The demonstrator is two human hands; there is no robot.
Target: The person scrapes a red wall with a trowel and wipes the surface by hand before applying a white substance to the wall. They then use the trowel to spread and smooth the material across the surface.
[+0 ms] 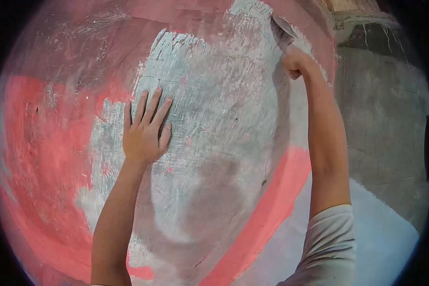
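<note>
At the upper right edge of the pale patch (214, 86): one flat-bladed tool (284, 29), metal, tilted, its blade seen at a slant. Handle mostly hidden in the grip; whether the full edge meets the surface cannot be told.

Right hand (298, 62): on the same edge of the patch, closed around the tool, arm stretched upward.

Left hand (145, 136): over the left part of the patch, fingers spread wide, laid flat against the wall; holds nothing.

Handling, as judged: blade best kept low to the surface, its edge meeting the wall evenly, so that no corner digs in. Short, overlapping strokes with steady pressure should suit the uneven texture. Left palm serves well as a brace, provided it stays clear of the blade's path; at such reach, a firm stance would help control.

Brands, labels, writing: none legible on tool, wall or sleeve (331, 238).

Surroundings: bright pink paint (43, 143), left of the patch; dull reddish paint (81, 43), above it to the left; slanting pink band (259, 214), below it to the right; grey wall section (381, 114), farther right, beyond the right forearm; pale blue area (376, 233), beneath that section.
</note>
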